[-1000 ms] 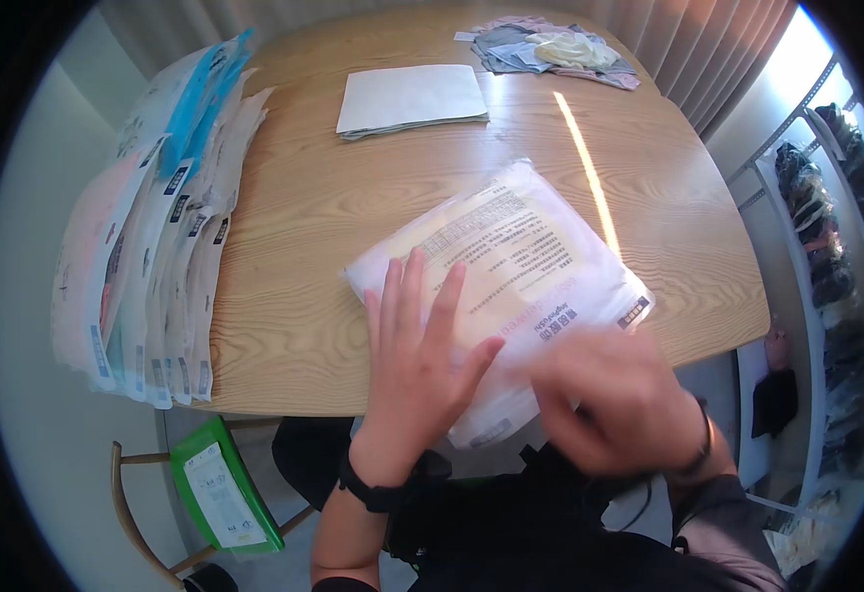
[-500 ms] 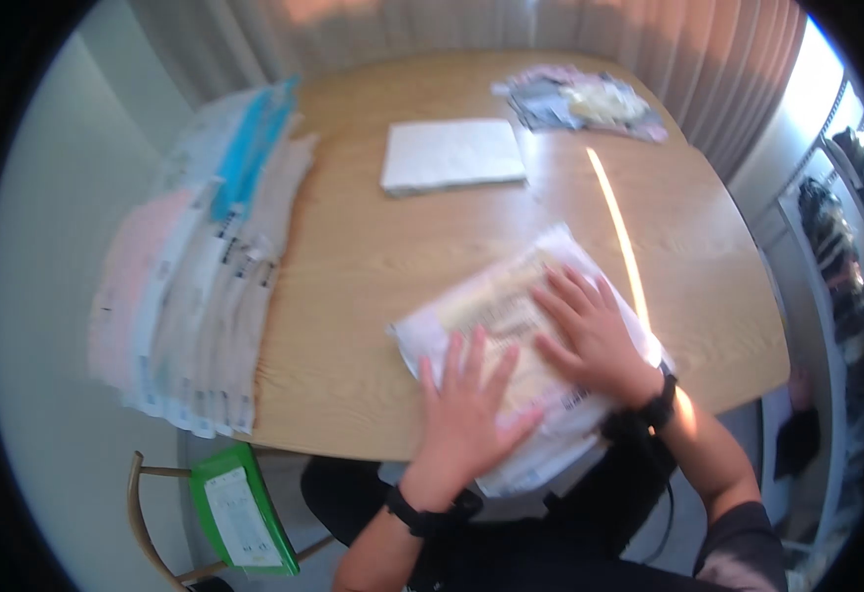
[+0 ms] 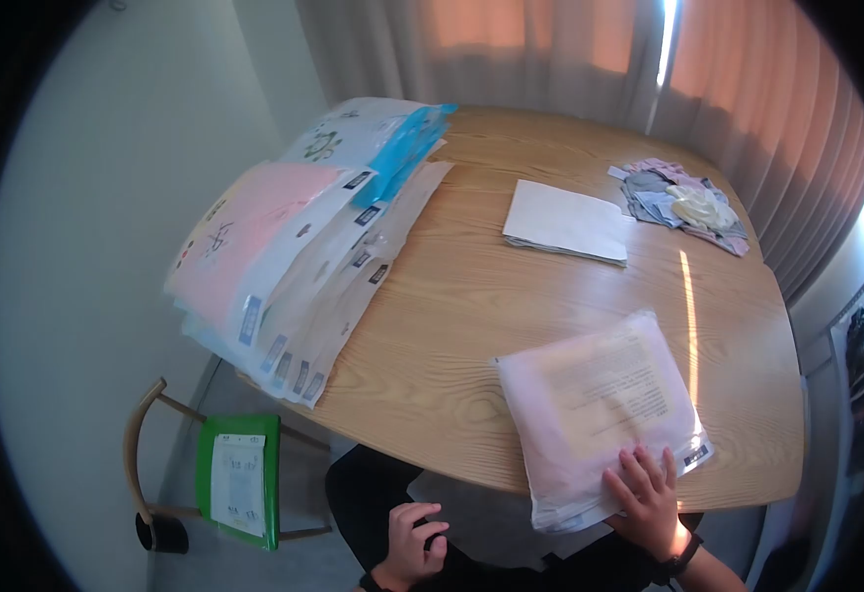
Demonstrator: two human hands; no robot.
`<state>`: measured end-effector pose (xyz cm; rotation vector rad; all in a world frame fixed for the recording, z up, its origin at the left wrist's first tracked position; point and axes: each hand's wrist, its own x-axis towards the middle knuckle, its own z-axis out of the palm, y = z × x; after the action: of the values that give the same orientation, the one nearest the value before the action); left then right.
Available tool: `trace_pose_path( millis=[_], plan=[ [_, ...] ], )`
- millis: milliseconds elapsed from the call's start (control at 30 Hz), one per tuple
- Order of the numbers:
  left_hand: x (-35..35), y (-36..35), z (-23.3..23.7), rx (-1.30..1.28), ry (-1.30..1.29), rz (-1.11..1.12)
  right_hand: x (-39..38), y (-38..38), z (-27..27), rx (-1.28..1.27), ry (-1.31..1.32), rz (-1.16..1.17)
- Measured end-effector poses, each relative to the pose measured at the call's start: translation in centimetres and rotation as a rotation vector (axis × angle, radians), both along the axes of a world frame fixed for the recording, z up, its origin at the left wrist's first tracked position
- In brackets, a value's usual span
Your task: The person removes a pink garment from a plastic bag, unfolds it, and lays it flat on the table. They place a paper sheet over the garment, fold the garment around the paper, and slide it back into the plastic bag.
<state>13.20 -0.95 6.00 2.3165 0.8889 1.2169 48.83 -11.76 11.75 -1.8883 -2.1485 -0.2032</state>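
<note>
A clear plastic package (image 3: 590, 395) with pink contents and a printed cream panel lies tilted at the table's front edge, its lower end jutting past the edge. My right hand (image 3: 647, 498) rests on its lower right part, fingers spread. My left hand (image 3: 415, 541) hangs off the table, over my lap, left of the package and apart from it. Its fingers are loosely curled with gaps between them, and nothing shows in them.
Bagged packages (image 3: 274, 247) are heaped along the left of the wooden table (image 3: 461, 326). White folded sheets (image 3: 568, 222) and a pile of cloth pieces (image 3: 693, 207) lie farther back. A chair (image 3: 269, 483) with a green seat stands at lower left.
My left hand has lifted off the package and moved down to my lap. The right hand now sits nearer the package's lower edge. The camera view has turned left and up.
</note>
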Motion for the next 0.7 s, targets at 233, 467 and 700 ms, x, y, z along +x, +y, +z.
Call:
trace_pose_path(
  millis=[233,467,700],
  plan=[
    [-8.2,7.0,-5.2,-0.016,0.520,-0.200,-1.3,-0.4,-1.3,0.113,-0.001,-0.039],
    [-9.7,11.3,-4.7,-0.045,0.640,-0.505,-1.4,0.3,1.5,0.297,0.104,0.017],
    [-14.1,14.7,-5.7,0.160,0.756,-0.875,12.6,0.1,9.7,0.620,0.393,-0.396]
  ],
)
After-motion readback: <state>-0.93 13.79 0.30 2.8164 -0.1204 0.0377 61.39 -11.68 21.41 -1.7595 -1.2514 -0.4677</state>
